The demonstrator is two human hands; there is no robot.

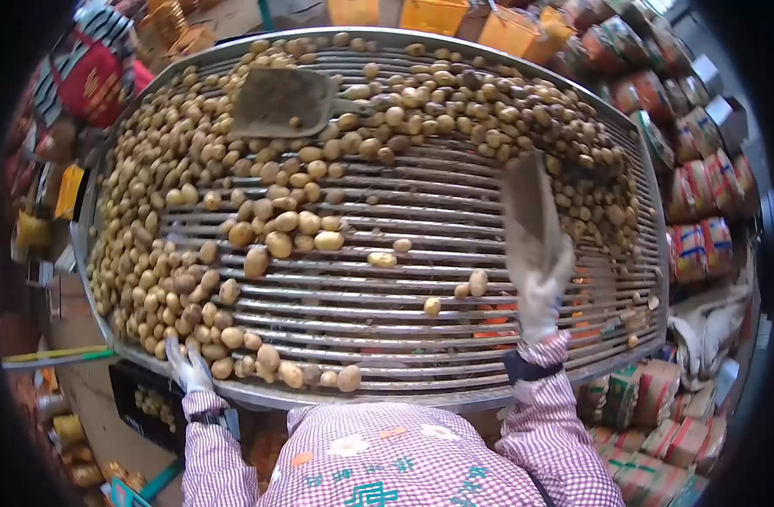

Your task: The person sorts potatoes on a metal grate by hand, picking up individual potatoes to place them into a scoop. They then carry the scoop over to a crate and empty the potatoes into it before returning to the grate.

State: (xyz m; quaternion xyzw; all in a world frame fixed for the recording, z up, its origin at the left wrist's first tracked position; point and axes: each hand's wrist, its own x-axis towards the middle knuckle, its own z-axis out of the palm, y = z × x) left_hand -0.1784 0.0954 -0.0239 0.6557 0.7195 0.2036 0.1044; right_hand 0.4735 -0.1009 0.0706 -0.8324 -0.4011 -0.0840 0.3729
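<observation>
Potatoes (pixel 184 283) lie heaped over the left, back and right of a slatted metal sorting table (pixel 420 300). My gloved right hand (pixel 540 296) is closed on a metal scoop (pixel 524 198). The scoop is blurred by motion, its blade over the slats beside the right-hand potatoes. Its handle is mostly hidden by my hand. At the near left rim, my gloved left hand (pixel 188 365) lies with fingers stretched out, beside the potatoes. A second scoop (pixel 284 101) rests on the potatoes at the back left, with a small potato on its blade.
A raised metal rim (pixel 454 397) runs around the table. Packed sacks (pixel 699 190) are stacked on the right. Yellow crates (pixel 433 14) stand beyond the far edge. A person in striped sleeves and a red apron (pixel 91 80) is at the far left. A black crate (pixel 150 406) stands below my left hand.
</observation>
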